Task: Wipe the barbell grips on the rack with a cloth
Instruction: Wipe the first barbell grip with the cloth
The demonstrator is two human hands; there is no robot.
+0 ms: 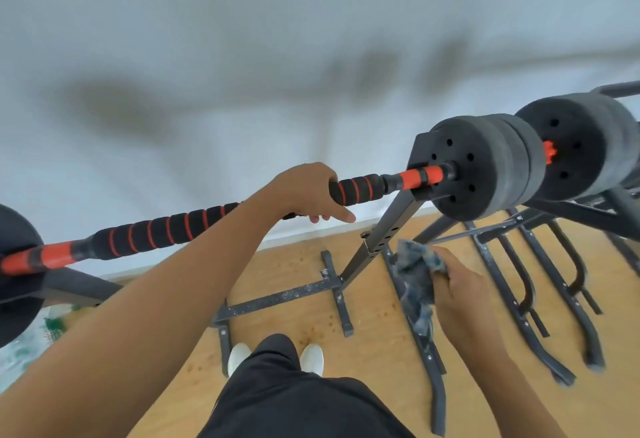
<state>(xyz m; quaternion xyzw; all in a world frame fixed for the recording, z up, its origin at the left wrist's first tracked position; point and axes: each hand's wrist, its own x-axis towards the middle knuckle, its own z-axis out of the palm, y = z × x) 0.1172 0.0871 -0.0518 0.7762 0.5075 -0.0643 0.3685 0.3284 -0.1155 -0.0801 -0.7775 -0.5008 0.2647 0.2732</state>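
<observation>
Overhead, the barbell (pixel 180 226) lay across the rack (pixel 384 233) and ran from lower left to upper right, and every position below is given relative to it. Its foam grips (pixel 356 188), black with orange rings, covered the middle of the bar; bare orange sleeves showed at either end beside the black weight plates (pixel 485 167). The left hand (pixel 304 191) was wrapped over the bar near its middle, fingers curled round the foam so that the fingertips (pixel 322 218) showed beneath it and the thumb pointed toward the right-hand plates. The right hand (pixel 460 295) was held well below the barbell and clear of it, under the right-hand stretch of the bar, its fingers closed on a crumpled blue-grey cloth (pixel 417 281). The cloth hung from that grasp, touching neither grip nor bar. A slanted upright of the rack stood between the barbell and the cloth, and its base bars spread over the wooden floor (pixel 374 316) underneath. A second set of dark plates (pixel 581 146) sat beyond the right end of the barbell, with further dark frames (pixel 540 281) on the floor below them. Directly beneath the bar's middle were the person's black trousers (pixel 287 399) and white shoes (pixel 311 358). Behind the barbell was a pale wall (pixel 242 39).
</observation>
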